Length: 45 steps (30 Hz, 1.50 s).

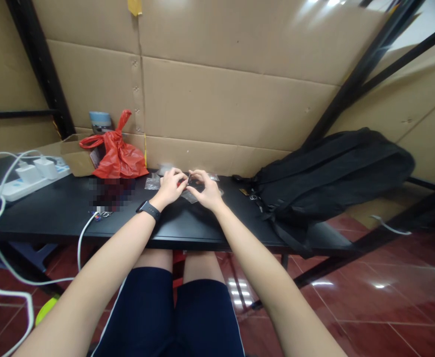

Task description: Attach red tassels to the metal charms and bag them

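My left hand (172, 186), with a dark watch (149, 210) on its wrist, is closed in a pinch over the black table. Facing it, my right hand (206, 191) pinches with thumb and index finger. Between the fingertips of both hands is something small and thin with a bit of red near it, too small to name. Clear plastic bags lie around the hands: one plastic bag (152, 182) left of my left hand, another plastic bag (189, 197) beneath the fingertips.
A red plastic bag (121, 157) and a cardboard box (77, 156) stand at the back left, near a white power strip (29, 183) with cables. A black backpack (329, 178) lies on the right of the black table (188, 230). Cardboard panels (217, 99) rise behind.
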Each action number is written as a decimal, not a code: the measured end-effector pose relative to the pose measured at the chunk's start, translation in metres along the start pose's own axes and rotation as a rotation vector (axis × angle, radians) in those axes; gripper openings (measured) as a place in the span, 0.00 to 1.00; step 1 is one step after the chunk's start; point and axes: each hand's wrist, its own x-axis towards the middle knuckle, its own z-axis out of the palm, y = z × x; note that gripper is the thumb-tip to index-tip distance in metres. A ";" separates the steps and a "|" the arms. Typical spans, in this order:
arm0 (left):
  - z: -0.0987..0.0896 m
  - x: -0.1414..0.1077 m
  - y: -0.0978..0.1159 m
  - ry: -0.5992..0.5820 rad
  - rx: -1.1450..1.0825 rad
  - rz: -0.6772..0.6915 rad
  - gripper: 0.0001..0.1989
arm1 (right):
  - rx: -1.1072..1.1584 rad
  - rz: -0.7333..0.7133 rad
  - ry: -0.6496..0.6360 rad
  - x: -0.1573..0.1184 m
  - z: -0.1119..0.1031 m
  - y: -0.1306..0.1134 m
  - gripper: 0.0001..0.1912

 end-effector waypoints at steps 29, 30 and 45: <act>-0.007 -0.008 0.018 0.142 0.164 0.194 0.09 | 0.383 0.241 0.126 0.001 0.004 -0.001 0.27; -0.008 -0.008 0.020 0.138 0.175 0.204 0.10 | 0.393 0.245 0.131 0.001 0.004 -0.002 0.28; -0.006 0.000 0.008 0.076 0.019 0.097 0.08 | 0.366 0.203 0.014 -0.001 0.001 0.003 0.29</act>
